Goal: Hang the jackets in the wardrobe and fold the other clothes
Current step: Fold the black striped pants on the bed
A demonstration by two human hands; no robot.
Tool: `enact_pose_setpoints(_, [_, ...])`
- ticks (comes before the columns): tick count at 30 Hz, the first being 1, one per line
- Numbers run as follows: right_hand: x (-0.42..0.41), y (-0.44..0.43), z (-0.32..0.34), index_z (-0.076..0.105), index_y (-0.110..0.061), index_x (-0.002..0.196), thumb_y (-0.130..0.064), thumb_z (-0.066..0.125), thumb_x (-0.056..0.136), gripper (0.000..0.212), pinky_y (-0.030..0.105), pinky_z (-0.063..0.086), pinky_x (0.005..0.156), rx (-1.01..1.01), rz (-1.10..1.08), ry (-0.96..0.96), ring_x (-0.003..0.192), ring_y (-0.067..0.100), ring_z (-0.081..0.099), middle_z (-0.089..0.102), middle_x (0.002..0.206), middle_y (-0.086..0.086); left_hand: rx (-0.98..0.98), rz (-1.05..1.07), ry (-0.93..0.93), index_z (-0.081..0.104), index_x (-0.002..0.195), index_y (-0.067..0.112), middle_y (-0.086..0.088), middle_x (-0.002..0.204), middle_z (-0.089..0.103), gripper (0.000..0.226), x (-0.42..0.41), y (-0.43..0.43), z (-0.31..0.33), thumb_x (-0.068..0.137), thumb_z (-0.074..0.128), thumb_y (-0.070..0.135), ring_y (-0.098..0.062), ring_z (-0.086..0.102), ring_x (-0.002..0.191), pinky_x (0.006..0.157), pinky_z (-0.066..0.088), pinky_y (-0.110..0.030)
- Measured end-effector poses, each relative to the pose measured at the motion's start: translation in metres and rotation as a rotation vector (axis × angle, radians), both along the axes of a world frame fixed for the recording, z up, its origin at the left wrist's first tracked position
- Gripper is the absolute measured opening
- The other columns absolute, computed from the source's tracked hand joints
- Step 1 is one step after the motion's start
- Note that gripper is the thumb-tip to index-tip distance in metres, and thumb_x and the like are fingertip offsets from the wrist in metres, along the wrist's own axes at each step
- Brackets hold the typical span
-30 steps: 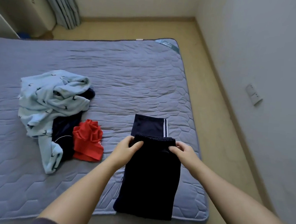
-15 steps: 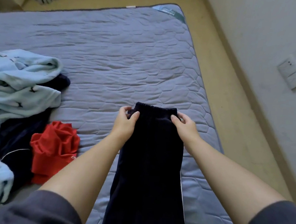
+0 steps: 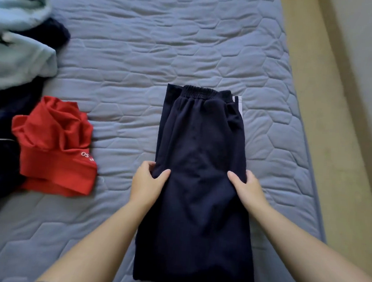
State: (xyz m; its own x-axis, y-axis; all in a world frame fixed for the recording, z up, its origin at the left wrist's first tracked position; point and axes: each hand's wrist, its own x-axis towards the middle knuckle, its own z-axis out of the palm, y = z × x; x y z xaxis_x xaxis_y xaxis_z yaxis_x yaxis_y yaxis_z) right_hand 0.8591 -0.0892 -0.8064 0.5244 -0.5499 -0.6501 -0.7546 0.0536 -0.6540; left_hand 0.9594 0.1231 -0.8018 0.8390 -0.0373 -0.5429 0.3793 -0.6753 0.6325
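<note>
Navy track trousers (image 3: 201, 164) lie folded lengthwise on the quilted mattress (image 3: 143, 49), waistband far; left hand (image 3: 148, 183) and right hand (image 3: 246, 189) each pinch a side edge at mid-length.

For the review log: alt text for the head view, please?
Both hands, left and right, pinch the sides of navy trousers lying folded on a grey mattress. A red garment lies crumpled to the left.

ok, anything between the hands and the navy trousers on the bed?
Nothing visible. The left hand and right hand already pinch the side edges of the navy trousers, which lie flat on the mattress. The red garment sits apart, on the left-hand side.
</note>
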Motion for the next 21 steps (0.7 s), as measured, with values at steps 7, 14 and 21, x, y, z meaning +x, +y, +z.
enact_pose_setpoints(7, [-0.067, 0.027, 0.004, 0.066, -0.012, 0.101, -0.022, 0.064, 0.089, 0.016, 0.024, 0.051, 0.072, 0.184, -0.042, 0.092, 0.087, 0.013, 0.063, 0.068, 0.098, 0.003, -0.004, 0.166, 0.056, 0.054, 0.105, 0.014, 0.002, 0.099, 0.061, 0.039, -0.046, 0.031, 0.005, 0.077, 0.075, 0.031, -0.016, 0.059, 0.092, 0.08, 0.044, -0.026])
enact_pose_setpoints(14, [-0.126, 0.042, 0.003, 0.063, -0.015, 0.095, -0.015, 0.066, 0.088, 0.008, 0.016, 0.048, 0.058, 0.225, 0.079, 0.195, 0.076, 0.006, 0.06, 0.067, 0.088, -0.001, 0.004, -0.082, 0.296, 0.063, 0.09, 0.017, 0.002, 0.089, 0.068, 0.009, -0.108, 0.073, 0.006, 0.085, 0.069, 0.02, -0.018, 0.064, 0.091, 0.077, 0.049, -0.03])
enact_pose_setpoints(21, [-0.169, 0.061, 0.008, 0.066, -0.002, 0.094, -0.02, 0.056, 0.095, 0.021, 0.02, 0.042, 0.062, 0.072, 0.126, 0.188, 0.082, 0.018, 0.058, 0.067, 0.09, 0.008, -0.036, -0.051, 0.358, 0.061, 0.096, 0.015, 0.002, 0.092, 0.064, 0.01, -0.136, 0.088, 0.01, 0.095, 0.055, 0.023, -0.01, 0.058, 0.082, 0.064, 0.042, -0.021])
